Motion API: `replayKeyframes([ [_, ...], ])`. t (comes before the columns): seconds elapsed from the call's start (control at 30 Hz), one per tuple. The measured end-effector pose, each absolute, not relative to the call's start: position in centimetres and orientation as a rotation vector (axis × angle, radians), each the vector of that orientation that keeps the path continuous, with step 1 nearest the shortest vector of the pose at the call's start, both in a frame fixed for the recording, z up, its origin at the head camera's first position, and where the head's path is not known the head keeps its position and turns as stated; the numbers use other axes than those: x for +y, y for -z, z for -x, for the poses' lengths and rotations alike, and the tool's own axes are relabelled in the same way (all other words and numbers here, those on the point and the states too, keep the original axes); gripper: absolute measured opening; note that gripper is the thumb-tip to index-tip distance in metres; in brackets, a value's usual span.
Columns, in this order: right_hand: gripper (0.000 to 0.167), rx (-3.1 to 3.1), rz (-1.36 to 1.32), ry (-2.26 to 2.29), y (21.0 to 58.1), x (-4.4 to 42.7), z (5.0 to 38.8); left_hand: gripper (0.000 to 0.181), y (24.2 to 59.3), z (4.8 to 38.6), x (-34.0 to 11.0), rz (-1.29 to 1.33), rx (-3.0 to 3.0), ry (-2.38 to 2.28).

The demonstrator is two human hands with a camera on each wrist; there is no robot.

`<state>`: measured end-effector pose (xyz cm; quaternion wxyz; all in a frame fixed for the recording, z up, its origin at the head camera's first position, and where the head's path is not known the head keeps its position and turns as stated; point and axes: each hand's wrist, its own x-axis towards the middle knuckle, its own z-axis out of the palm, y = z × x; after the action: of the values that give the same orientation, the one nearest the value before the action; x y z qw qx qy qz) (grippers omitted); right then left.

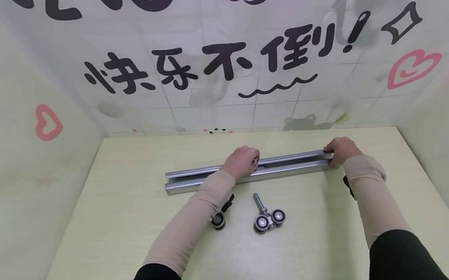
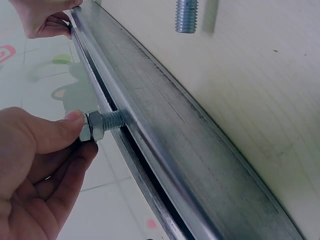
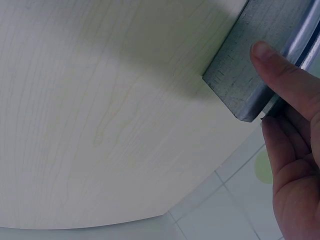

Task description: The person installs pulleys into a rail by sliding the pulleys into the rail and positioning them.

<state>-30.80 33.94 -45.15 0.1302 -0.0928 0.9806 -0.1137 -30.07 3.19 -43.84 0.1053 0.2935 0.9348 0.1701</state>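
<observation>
A silver slotted metal rail (image 1: 292,170) lies across the far part of the table, its slot facing up. My left hand (image 1: 242,161) is over its middle. In the left wrist view, that hand's thumb and fingers pinch the hex nut end of a threaded bolt (image 2: 113,119); its other end runs into the rail's slot, where the rail hides it. My right hand (image 1: 341,149) grips the rail's right end, thumb on the near side and fingers on the far side. Nearer me lies a roller trolley (image 1: 270,219) with a threaded bolt.
Another roller (image 1: 218,220) sits partly hidden beside my left forearm, with a black piece (image 1: 227,203) next to it, likely a wrist strap. The light wooden table (image 1: 304,262) meets a printed backdrop (image 1: 212,113) behind and at both sides.
</observation>
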Motion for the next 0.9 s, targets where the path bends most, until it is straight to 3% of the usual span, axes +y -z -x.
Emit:
replayKeyframes([
  [0.9,0.054,2.870,0.277,0.330,45.22,34.00,30.55,0.013,43.77,30.04,2.74,-0.903,2.739,-0.479],
])
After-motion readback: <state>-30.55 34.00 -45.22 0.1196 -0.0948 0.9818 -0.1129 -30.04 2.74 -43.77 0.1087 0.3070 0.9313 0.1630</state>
